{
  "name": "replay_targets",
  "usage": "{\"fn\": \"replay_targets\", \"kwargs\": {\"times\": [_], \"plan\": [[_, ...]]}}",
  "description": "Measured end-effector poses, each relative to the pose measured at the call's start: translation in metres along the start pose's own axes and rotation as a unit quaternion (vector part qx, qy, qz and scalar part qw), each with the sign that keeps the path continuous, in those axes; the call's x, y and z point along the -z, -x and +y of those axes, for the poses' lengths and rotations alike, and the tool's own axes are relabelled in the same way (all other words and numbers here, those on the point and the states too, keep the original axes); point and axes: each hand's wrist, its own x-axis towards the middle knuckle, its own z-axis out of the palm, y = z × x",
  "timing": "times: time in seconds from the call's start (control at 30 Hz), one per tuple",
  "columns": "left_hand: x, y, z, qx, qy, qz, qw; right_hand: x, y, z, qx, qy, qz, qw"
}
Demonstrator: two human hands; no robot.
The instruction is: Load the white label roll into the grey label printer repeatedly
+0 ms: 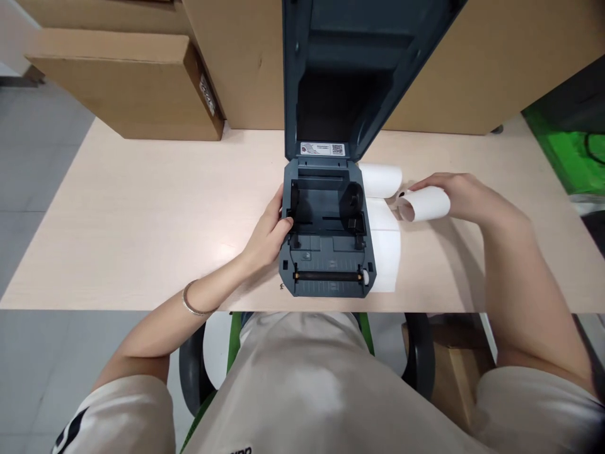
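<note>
On the pale wooden table (142,208), a dark label printer (329,214) is placed near the front edge, its lid (350,69) raised and its media bay exposed. The printer's left side is gripped by the left hand (268,236), with the thumb laid over the rim. In the right hand (460,194), a small hollow paper roll (428,205) is held to the right of the printer. Just beside the printer, a second white roll (382,181) is seen, and below it a flat paper sheet (385,252) is partly covered by the printer. A QR-code sticker (322,149) is fixed inside the lid. At the back left, a cardboard box (151,88) is stood on the table.
</note>
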Motion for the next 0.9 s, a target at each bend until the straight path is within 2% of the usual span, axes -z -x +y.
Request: {"fn": "replay_targets", "kwargs": {"times": [0.13,0.23,0.33,0.47,0.57,0.67,0.73,0.83,0.9], "plan": [[-0.001,0.000,0.001,0.002,-0.004,0.007,1.000,-0.016,-0.001,0.004,0.011,-0.035,0.014,0.999],[-0.001,0.000,0.001,0.006,0.002,0.005,1.000,-0.018,0.001,0.009,0.007,-0.062,0.023,0.998],[-0.001,0.001,0.000,0.013,0.000,0.007,1.000,-0.004,0.010,0.008,-0.029,-0.093,0.022,0.995],[-0.003,0.002,0.000,0.031,0.001,0.008,0.999,0.028,0.022,-0.014,-0.108,-0.032,0.059,0.992],[-0.003,0.001,0.001,0.019,0.009,0.009,1.000,0.037,0.010,-0.042,-0.066,-0.010,0.100,0.993],[-0.004,-0.001,0.002,0.009,0.005,0.011,1.000,0.021,-0.023,-0.066,0.021,0.019,0.024,0.999],[-0.004,-0.002,0.003,0.011,0.005,0.009,1.000,0.005,-0.047,-0.074,0.051,0.044,-0.029,0.997],[-0.003,-0.002,0.002,0.008,0.006,0.001,1.000,-0.013,-0.070,-0.074,0.060,0.051,-0.039,0.996],[-0.002,-0.001,0.000,0.007,0.004,-0.001,1.000,-0.015,-0.070,-0.071,0.061,0.073,-0.018,0.995]]}}
